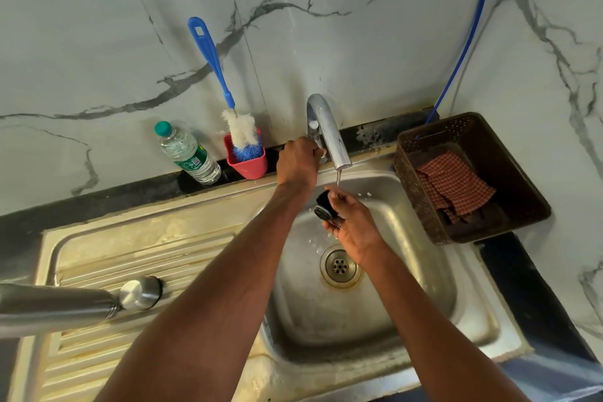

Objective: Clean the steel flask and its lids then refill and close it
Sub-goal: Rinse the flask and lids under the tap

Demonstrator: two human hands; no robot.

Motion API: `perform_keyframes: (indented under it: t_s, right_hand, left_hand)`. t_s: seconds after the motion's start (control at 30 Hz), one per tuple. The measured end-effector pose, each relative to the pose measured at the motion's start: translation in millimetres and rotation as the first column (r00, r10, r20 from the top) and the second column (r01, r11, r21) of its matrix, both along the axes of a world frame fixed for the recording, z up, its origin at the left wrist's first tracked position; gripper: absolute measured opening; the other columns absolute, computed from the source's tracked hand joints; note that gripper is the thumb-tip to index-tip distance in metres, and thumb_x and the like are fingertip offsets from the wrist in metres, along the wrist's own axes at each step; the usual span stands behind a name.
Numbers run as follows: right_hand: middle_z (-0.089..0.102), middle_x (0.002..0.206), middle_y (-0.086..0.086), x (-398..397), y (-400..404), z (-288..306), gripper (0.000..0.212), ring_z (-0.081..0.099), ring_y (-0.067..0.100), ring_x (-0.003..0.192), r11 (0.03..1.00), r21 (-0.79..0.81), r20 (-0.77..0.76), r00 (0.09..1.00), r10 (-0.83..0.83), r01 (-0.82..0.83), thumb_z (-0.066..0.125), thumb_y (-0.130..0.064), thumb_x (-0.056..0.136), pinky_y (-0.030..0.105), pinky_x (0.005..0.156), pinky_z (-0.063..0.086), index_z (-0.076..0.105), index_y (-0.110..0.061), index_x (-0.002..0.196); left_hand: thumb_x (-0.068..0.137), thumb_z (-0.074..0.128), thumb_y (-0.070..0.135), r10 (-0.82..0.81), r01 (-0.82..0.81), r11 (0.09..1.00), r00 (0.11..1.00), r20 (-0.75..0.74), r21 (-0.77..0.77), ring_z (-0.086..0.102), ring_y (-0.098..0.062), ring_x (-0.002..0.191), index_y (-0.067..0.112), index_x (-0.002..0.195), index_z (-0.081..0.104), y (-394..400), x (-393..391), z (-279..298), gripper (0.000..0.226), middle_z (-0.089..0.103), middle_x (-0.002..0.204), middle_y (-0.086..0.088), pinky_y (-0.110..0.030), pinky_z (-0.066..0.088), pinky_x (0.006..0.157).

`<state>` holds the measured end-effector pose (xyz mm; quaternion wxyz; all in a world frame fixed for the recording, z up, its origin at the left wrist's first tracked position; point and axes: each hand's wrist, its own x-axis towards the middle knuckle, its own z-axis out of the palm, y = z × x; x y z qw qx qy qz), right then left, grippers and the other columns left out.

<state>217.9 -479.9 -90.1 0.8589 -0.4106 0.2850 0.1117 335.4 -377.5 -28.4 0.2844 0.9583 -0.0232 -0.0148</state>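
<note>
- The right hand (354,225) grips a small black lid (326,206) over the sink (424,287) basin, right under a thin stream from the tap (329,134).
- The left hand (298,161) is curled round the tap's handle at its base.
- The steel flask (55,305) lies on the draining board at 8 o'clock, its steel cap (140,293) just beside its mouth.
- At 11 o'clock a water bottle (187,153); its green label is too small to read.
- At 12 o'clock a blue bottle brush (225,88) stands in a red cup (249,165).
- At 3 o'clock a brown basket (473,127) holds a checked cloth (453,184).
</note>
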Motion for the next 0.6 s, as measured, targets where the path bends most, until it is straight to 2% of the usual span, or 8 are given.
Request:
perform_keyframes:
  t_s: [0.07, 0.13, 0.2, 0.27, 0.37, 0.47, 0.53, 0.6]
  right_hand:
    - [0.072, 0.124, 0.007, -1, -3, -6, 0.042, 0.067, 0.024, 0.112, 0.996, -0.078, 0.065, 0.997, -0.029, 0.035, 0.075, -0.009, 0.087, 0.034, 0.088, 0.052, 0.067, -0.015, 0.128]
    - [0.071, 0.123, 0.005, 0, -5, -7, 0.045, 0.065, 0.025, 0.118, 0.994, -0.02, 0.102, 0.99, -0.101, 0.104, 0.073, -0.003, 0.084, 0.032, 0.092, 0.051, 0.066, -0.016, 0.127]
    - [0.069, 0.124, 0.01, 1, -3, -4, 0.043, 0.065, 0.026, 0.112, 0.986, 0.128, 0.086, 0.99, -0.115, 0.104, 0.068, -0.013, 0.092, 0.033, 0.088, 0.051, 0.062, -0.014, 0.135]
    - [0.068, 0.122, 0.017, -6, -2, -2, 0.047, 0.066, 0.027, 0.101, 0.979, 0.201, 0.008, 0.999, -0.032, 0.029, 0.065, -0.033, 0.098, 0.034, 0.076, 0.051, 0.061, -0.011, 0.139]
    - [0.073, 0.111, 0.015, -11, -9, -7, 0.049, 0.065, 0.025, 0.091, 0.997, 0.001, -0.099, 0.992, 0.074, -0.075, 0.071, -0.047, 0.091, 0.032, 0.068, 0.046, 0.069, -0.015, 0.128]
    - [0.075, 0.112, 0.005, -1, -9, -4, 0.035, 0.066, 0.021, 0.097, 0.969, -0.246, 0.036, 0.999, -0.001, 0.01, 0.083, -0.016, 0.084, 0.03, 0.073, 0.049, 0.074, -0.021, 0.118]
    - [0.075, 0.114, 0.002, 3, -5, 0, 0.046, 0.07, 0.018, 0.105, 0.916, -0.398, 0.167, 0.979, 0.116, -0.041, 0.081, 0.005, 0.079, 0.03, 0.084, 0.056, 0.074, -0.016, 0.119]
    - [0.075, 0.116, 0.002, 0, -4, 1, 0.051, 0.07, 0.015, 0.111, 0.838, -0.54, 0.208, 0.951, 0.229, -0.083, 0.076, 0.014, 0.077, 0.031, 0.094, 0.058, 0.073, -0.013, 0.12]
  left_hand:
    - [0.099, 0.066, 0.015, -0.002, 0.002, 1.0, 1.0, -0.001, 0.01, 0.069, -0.033, 0.086, 0.004, 0.098, 0.076, 0, 0, 2, 0.015, 0.074, 0.095, -0.016, -0.041, 0.058, 0.073]
    - [0.099, 0.067, 0.015, -0.007, 0.007, 1.0, 1.0, 0.003, 0.009, 0.07, -0.034, 0.087, 0.004, 0.097, 0.076, -1, 0, 1, 0.015, 0.075, 0.096, -0.016, -0.042, 0.058, 0.074]
    - [0.098, 0.069, 0.016, -0.005, 0.005, 1.0, 1.0, -0.002, 0.007, 0.071, -0.034, 0.089, 0.006, 0.1, 0.077, -2, -1, 1, 0.014, 0.076, 0.098, -0.016, -0.042, 0.06, 0.077]
    - [0.098, 0.07, 0.018, -0.004, 0.004, 1.0, 1.0, -0.016, -0.001, 0.072, -0.034, 0.091, 0.007, 0.102, 0.077, -1, 1, 1, 0.014, 0.076, 0.102, -0.015, -0.044, 0.062, 0.08]
    - [0.099, 0.069, 0.018, -0.005, 0.005, 1.0, 1.0, -0.023, 0.001, 0.071, -0.033, 0.092, 0.007, 0.103, 0.077, -1, 1, 2, 0.015, 0.076, 0.102, -0.015, -0.045, 0.062, 0.081]
    - [0.098, 0.069, 0.017, 0.004, -0.004, 1.0, 1.0, -0.001, -0.002, 0.071, -0.033, 0.088, 0.007, 0.099, 0.077, -2, 0, 0, 0.013, 0.076, 0.098, -0.015, -0.045, 0.062, 0.078]
    - [0.098, 0.068, 0.015, -0.002, 0.002, 1.0, 1.0, 0.0, 0.011, 0.07, -0.033, 0.087, 0.006, 0.098, 0.077, -2, 0, 1, 0.012, 0.075, 0.097, -0.015, -0.045, 0.061, 0.077]
    - [0.098, 0.067, 0.014, -0.008, 0.008, 1.0, 1.0, -0.01, 0.015, 0.069, -0.033, 0.087, 0.006, 0.097, 0.076, 0, 2, 2, 0.012, 0.074, 0.097, -0.015, -0.045, 0.06, 0.076]
